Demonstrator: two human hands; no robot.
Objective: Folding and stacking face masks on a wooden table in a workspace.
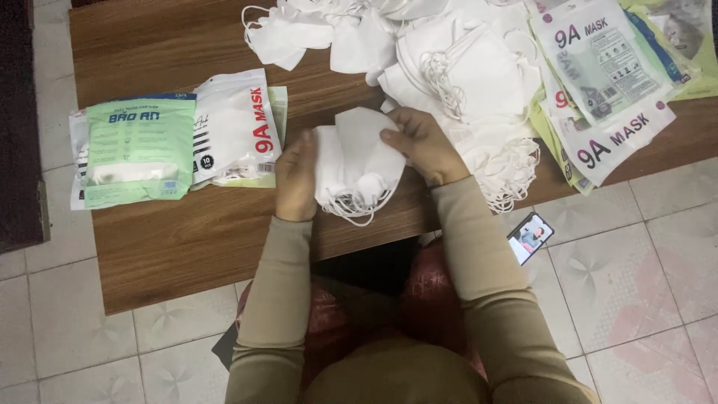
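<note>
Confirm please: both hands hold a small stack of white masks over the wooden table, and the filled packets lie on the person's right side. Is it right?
Not quite. The head view shows the filled packets on the person's left side. The rest holds: both hands, left and right, hold the stack of white masks over the wooden table.

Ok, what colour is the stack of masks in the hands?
White, ear loops too; the stack of masks shows best in the head view.

Soft, even light across the scene, fairly dim, no hard shadows. The white masks [456,67] at top run close to blown out, folds barely showing. A mild sheen sits on the packets [598,67] at right and the wooden table [172,232]. Left edge falls off dark. The whole frame is a touch soft and compressed; the hands [419,142] show slight blur. The phone screen [529,238] glows brightly against the floor tiles.
</note>
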